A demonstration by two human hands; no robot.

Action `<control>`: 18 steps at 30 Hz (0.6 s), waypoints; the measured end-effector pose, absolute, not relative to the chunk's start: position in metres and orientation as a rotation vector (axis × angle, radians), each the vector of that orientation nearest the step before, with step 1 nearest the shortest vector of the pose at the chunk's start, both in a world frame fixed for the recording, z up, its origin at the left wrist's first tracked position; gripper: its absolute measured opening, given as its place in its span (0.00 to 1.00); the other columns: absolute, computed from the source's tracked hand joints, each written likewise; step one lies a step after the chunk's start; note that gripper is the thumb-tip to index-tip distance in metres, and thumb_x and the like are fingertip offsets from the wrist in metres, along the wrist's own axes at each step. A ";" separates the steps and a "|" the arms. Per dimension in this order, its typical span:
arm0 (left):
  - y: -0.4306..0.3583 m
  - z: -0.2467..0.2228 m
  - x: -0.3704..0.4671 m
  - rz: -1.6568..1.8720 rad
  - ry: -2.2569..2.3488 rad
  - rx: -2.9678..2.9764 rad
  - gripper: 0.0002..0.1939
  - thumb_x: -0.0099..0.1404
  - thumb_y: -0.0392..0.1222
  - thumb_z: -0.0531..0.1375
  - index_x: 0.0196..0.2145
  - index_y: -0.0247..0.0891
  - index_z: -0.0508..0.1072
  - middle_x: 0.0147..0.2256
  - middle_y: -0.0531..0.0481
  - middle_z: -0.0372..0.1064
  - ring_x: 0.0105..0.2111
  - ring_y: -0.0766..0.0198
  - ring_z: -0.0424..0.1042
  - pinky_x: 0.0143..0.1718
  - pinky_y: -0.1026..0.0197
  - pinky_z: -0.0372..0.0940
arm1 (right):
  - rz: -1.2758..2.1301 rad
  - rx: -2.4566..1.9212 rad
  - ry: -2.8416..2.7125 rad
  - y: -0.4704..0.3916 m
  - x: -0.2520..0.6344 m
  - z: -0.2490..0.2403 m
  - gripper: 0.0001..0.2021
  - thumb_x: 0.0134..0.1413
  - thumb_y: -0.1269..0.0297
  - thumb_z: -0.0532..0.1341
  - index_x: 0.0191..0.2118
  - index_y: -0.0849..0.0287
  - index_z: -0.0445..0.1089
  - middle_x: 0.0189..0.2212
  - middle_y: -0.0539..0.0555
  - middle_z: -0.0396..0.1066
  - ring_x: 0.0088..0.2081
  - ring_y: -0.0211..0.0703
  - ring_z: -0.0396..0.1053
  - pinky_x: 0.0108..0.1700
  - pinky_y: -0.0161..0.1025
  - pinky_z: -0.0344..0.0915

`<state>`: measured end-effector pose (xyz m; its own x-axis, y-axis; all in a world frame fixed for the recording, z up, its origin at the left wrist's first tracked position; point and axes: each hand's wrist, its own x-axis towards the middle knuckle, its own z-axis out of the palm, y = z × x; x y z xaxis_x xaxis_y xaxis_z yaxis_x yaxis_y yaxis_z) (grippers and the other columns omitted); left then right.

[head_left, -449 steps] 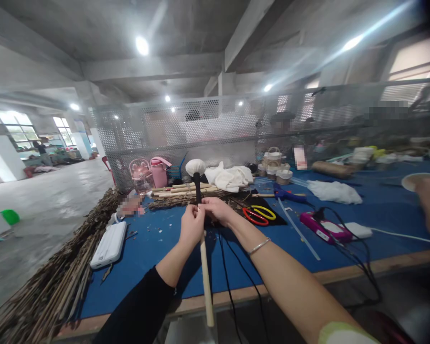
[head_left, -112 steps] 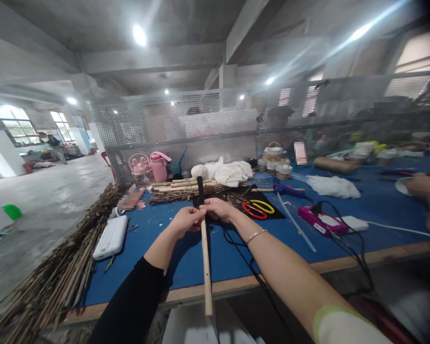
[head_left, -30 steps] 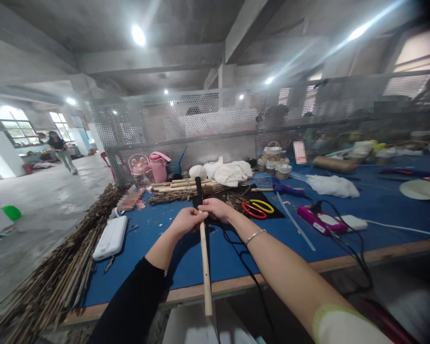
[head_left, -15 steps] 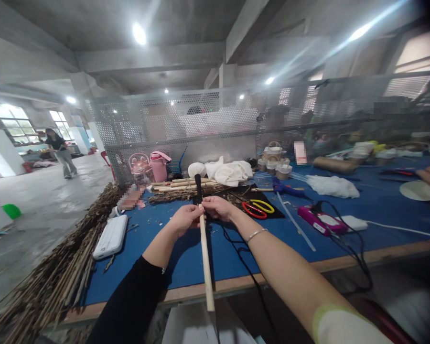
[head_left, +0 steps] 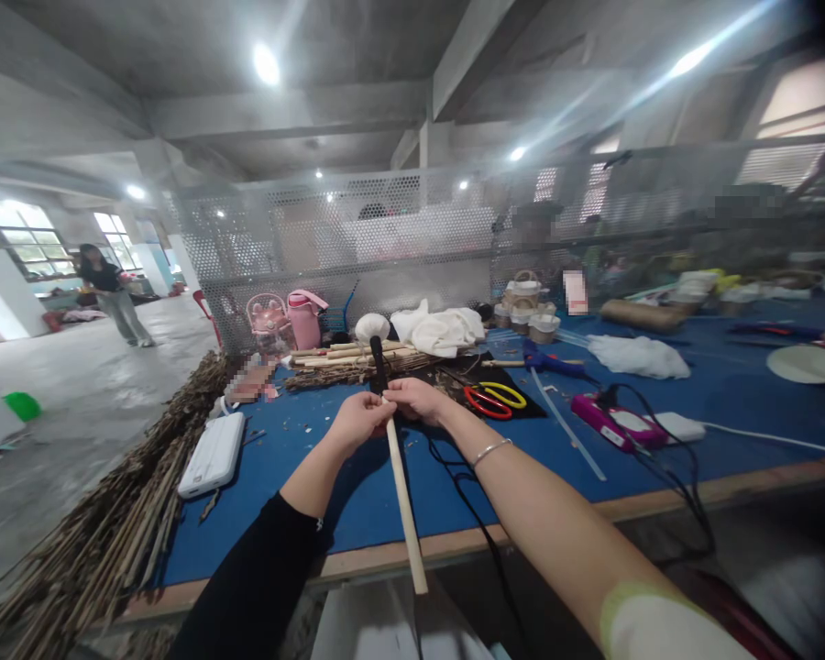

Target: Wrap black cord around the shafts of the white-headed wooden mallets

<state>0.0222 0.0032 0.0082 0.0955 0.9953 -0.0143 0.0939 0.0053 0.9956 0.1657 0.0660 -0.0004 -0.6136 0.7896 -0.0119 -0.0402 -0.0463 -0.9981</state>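
Observation:
A pale wooden stick (head_left: 405, 500) slants from the table's middle out past its front edge. Its upper part is wrapped in black (head_left: 379, 365), and a round white ball (head_left: 372, 327) sits at the far end, apparently attached. My left hand (head_left: 359, 422) is closed in a pinch on the stick just below the black part. From the other side, my right hand (head_left: 416, 401) grips the same spot, its fingertips meeting the left thumb. What the fingers do behind the stick is hidden. To the right of my hands lie red and yellow handled scissors (head_left: 495, 401).
Dried stalks (head_left: 130, 477) hang off the table's left end, beside a white power bank (head_left: 213, 454). A blue glue gun (head_left: 546, 360), a purple device (head_left: 615, 423) and cables lie rightward. White cloth (head_left: 440, 328) and bare sticks (head_left: 350, 353) are behind. A person (head_left: 114, 293) stands far left.
The stick's near end has swung to the right, and its white-ball end has shifted slightly left. Both hands keep their hold. A neighbour's hand at the far right has mostly withdrawn from view.

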 end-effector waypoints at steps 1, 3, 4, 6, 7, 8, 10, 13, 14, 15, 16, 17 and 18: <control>0.003 0.008 0.023 1.089 1.186 1.298 0.17 0.47 0.49 0.65 0.21 0.35 0.63 0.17 0.56 0.59 0.19 0.69 0.64 0.26 0.64 0.64 | 1.748 -0.789 -1.610 0.067 0.167 -0.001 0.16 0.39 0.58 0.65 0.26 0.59 0.56 0.11 0.38 0.49 0.11 0.25 0.39 0.13 0.28 0.33; 0.004 0.009 0.024 1.082 1.135 1.252 0.14 0.50 0.45 0.64 0.22 0.34 0.63 0.19 0.54 0.62 0.20 0.69 0.65 0.27 0.63 0.65 | 1.772 -0.765 -1.602 0.068 0.169 -0.001 0.16 0.38 0.59 0.66 0.28 0.59 0.58 0.11 0.38 0.51 0.11 0.25 0.40 0.14 0.28 0.34; 0.004 0.010 0.024 1.073 1.111 1.223 0.12 0.52 0.43 0.63 0.23 0.34 0.64 0.20 0.53 0.64 0.20 0.69 0.66 0.27 0.63 0.65 | 1.771 -0.757 -1.606 0.068 0.170 -0.001 0.16 0.38 0.60 0.66 0.29 0.59 0.59 0.12 0.39 0.53 0.11 0.25 0.41 0.14 0.28 0.34; 0.004 0.011 0.025 1.052 1.075 1.158 0.07 0.55 0.39 0.60 0.27 0.33 0.65 0.24 0.49 0.67 0.21 0.69 0.67 0.26 0.63 0.65 | 1.753 -0.746 -1.626 0.068 0.170 0.000 0.15 0.39 0.59 0.65 0.31 0.60 0.60 0.12 0.41 0.56 0.11 0.25 0.42 0.14 0.28 0.34; 0.004 0.012 0.025 1.051 1.060 1.126 0.05 0.56 0.38 0.58 0.28 0.33 0.65 0.25 0.48 0.67 0.21 0.70 0.67 0.26 0.64 0.65 | 1.742 -0.742 -1.633 0.068 0.170 0.000 0.15 0.39 0.59 0.64 0.31 0.61 0.61 0.12 0.41 0.57 0.11 0.25 0.42 0.13 0.28 0.34; 0.004 0.013 0.026 1.058 1.045 1.097 0.04 0.57 0.37 0.57 0.28 0.33 0.65 0.24 0.49 0.67 0.20 0.71 0.66 0.24 0.66 0.64 | 1.728 -0.740 -1.633 0.067 0.170 0.001 0.14 0.39 0.59 0.64 0.31 0.61 0.61 0.13 0.42 0.57 0.11 0.25 0.42 0.13 0.29 0.34; 0.003 0.015 0.027 1.089 1.028 1.050 0.04 0.57 0.36 0.55 0.26 0.33 0.64 0.21 0.52 0.62 0.16 0.75 0.59 0.18 0.70 0.57 | 1.693 -0.744 -1.617 0.065 0.168 0.002 0.14 0.39 0.60 0.64 0.31 0.61 0.62 0.12 0.41 0.55 0.11 0.25 0.41 0.13 0.29 0.34; 0.001 0.020 0.030 1.136 1.083 0.974 0.07 0.56 0.36 0.53 0.22 0.34 0.60 0.17 0.57 0.54 0.12 0.78 0.48 0.12 0.72 0.43 | 1.643 -0.746 -1.614 0.061 0.163 0.003 0.13 0.38 0.60 0.64 0.29 0.61 0.62 0.11 0.39 0.51 0.11 0.25 0.39 0.12 0.29 0.35; 0.000 0.021 0.031 1.150 1.114 0.950 0.07 0.56 0.36 0.53 0.21 0.35 0.59 0.17 0.57 0.53 0.12 0.78 0.47 0.12 0.72 0.41 | 1.632 -0.747 -1.611 0.060 0.161 0.003 0.14 0.38 0.59 0.64 0.29 0.61 0.62 0.10 0.39 0.50 0.11 0.25 0.39 0.12 0.29 0.35; -0.001 0.023 0.031 1.166 1.137 0.931 0.07 0.56 0.37 0.53 0.22 0.35 0.58 0.17 0.58 0.52 0.12 0.78 0.46 0.12 0.72 0.39 | 1.629 -0.749 -1.605 0.059 0.160 0.004 0.14 0.38 0.59 0.64 0.29 0.61 0.62 0.11 0.39 0.51 0.11 0.25 0.40 0.12 0.29 0.35; -0.001 0.025 0.031 1.180 1.148 0.920 0.07 0.56 0.37 0.52 0.22 0.36 0.58 0.17 0.58 0.52 0.12 0.78 0.45 0.12 0.72 0.39 | 1.631 -0.753 -1.601 0.058 0.159 0.004 0.14 0.37 0.59 0.65 0.29 0.60 0.62 0.11 0.39 0.51 0.11 0.25 0.40 0.13 0.29 0.35; -0.001 0.026 0.030 1.194 1.150 0.913 0.07 0.56 0.39 0.52 0.23 0.36 0.59 0.16 0.59 0.51 0.11 0.78 0.45 0.12 0.72 0.38 | 1.632 -0.757 -1.596 0.059 0.158 0.005 0.15 0.36 0.59 0.65 0.29 0.60 0.62 0.11 0.39 0.51 0.11 0.25 0.40 0.13 0.28 0.35; -0.001 0.028 0.029 1.203 1.146 0.906 0.07 0.57 0.40 0.52 0.24 0.36 0.60 0.16 0.59 0.50 0.11 0.78 0.45 0.12 0.72 0.38 | 1.624 -0.760 -1.582 0.060 0.159 0.006 0.15 0.35 0.61 0.66 0.29 0.60 0.62 0.11 0.39 0.51 0.11 0.25 0.40 0.13 0.28 0.35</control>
